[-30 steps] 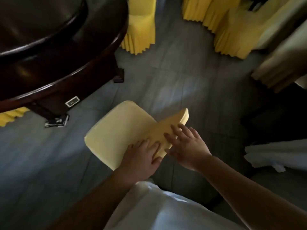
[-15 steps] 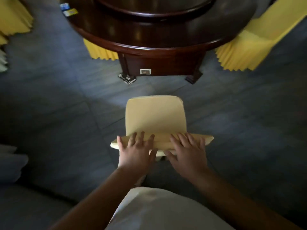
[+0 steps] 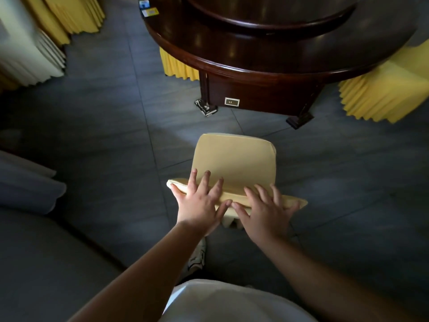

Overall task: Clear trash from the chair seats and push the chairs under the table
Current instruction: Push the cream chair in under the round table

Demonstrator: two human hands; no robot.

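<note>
Left hand (image 3: pixel 199 203) and right hand (image 3: pixel 267 211) stay flat, open, on chair (image 3: pixel 234 159) back; chair now nearer table (image 3: pixel 267 56). Labels illegible.

Chair swung round

The chair (image 3: pixel 234 163) has turned from sideways to facing the bench (image 3: pixel 267 54), both hands now spread wider.

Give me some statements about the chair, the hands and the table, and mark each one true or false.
1. Both hands, left hand and right hand, rest on top of the chair back. True.
2. The chair is already under the table. False: bare floor lies between them.
3. Trash lies on the chair seat. False: the seat looks bare.
4. The table is dark wood. True.
</note>
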